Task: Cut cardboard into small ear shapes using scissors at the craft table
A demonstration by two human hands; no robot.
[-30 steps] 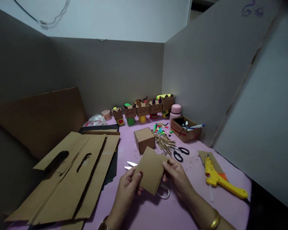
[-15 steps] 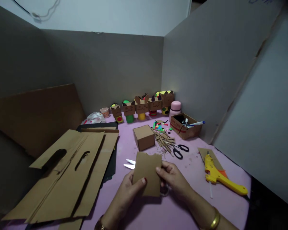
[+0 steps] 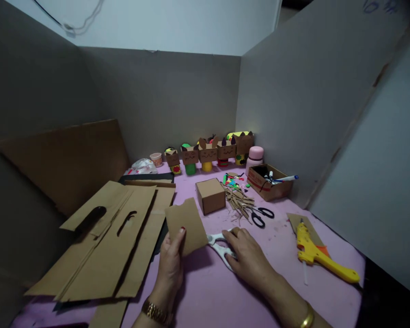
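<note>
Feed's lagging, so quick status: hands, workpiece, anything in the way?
Left hand gripping cardboard piece, far edge notched. Right hand touching white-handled scissors, blades hidden behind the piece. Cardboard box just beyond.

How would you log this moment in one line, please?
left hand: holding flat brown cardboard piece | right hand: touching white-handled scissors | beyond: cube-like brown cardboard box

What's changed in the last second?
The right hand let go of the card and took hold of the white scissors by the handles. The left hand moved the card leftward and a little away from the person. Unchanged: left hand's grip on the card; the box and glue gun in place. The view itself shifted slightly.
</note>
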